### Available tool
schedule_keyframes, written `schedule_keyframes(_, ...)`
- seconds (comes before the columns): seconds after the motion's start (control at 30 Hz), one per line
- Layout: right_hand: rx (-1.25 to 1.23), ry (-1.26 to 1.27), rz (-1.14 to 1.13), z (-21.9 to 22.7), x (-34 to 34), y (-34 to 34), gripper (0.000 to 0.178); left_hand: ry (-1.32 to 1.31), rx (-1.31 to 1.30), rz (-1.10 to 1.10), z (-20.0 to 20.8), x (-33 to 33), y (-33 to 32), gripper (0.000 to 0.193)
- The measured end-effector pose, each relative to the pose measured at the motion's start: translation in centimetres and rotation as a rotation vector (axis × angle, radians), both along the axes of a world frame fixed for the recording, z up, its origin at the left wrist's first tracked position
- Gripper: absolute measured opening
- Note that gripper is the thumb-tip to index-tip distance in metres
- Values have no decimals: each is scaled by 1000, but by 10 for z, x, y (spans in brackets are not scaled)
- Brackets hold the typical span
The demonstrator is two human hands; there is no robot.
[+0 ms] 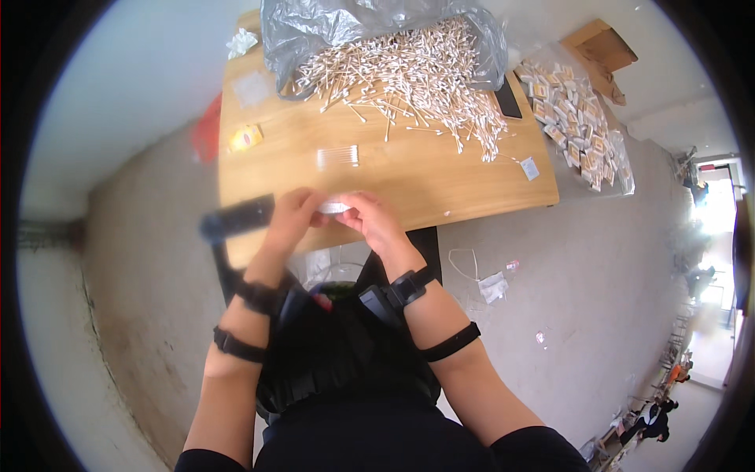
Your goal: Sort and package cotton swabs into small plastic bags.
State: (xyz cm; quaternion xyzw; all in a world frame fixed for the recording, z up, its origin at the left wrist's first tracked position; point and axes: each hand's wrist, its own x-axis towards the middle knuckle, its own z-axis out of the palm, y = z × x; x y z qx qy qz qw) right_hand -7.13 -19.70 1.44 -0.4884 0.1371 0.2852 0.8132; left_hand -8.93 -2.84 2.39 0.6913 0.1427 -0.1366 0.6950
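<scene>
- Holding a small clear packet (333, 207) between them, the left hand (291, 216) and right hand (376, 220) meet at the near edge of the wooden worktop (409, 169).
- The packet looks whitish and see-through; its contents are too blurred to tell for sure.
- Its long axis runs left to right, one end at each hand, so neither hand is nearer: both pinch it.
- Left hand: fingers curled shut on the packet's left end.
- Right hand: fingers bent and closed on the right end, thumb side toward the left hand.
- Just far of the hands, apart from them, a flat clear packet of swabs (338, 156) lies on the worktop, its long axis also left to right.
- Farther off, a big heap of cotton swabs (409, 75) spills out of a grey plastic bag (314, 31) toward the right of the worktop.
- A small yellow packet (245, 138) lies near the left edge, well apart from the hands.
- A clear bag of small packed items (578, 118) sits past the far right corner.
- A dark blurred bar (236, 219) lies just left of the left hand; I cannot tell what it is.
- Black straps ring both wrists and forearms.
</scene>
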Motion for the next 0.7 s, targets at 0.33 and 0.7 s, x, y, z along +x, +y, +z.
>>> schedule_keyframes(0.33, -19, 21, -9, 5, 8, 2, 12, -264, 376, -149, 7, -17, -9, 24)
schedule_keyframes(0.7, -1051, -1067, 196, 40, -11, 5, 17, -169, 64, -21, -2, -14, -8, 21)
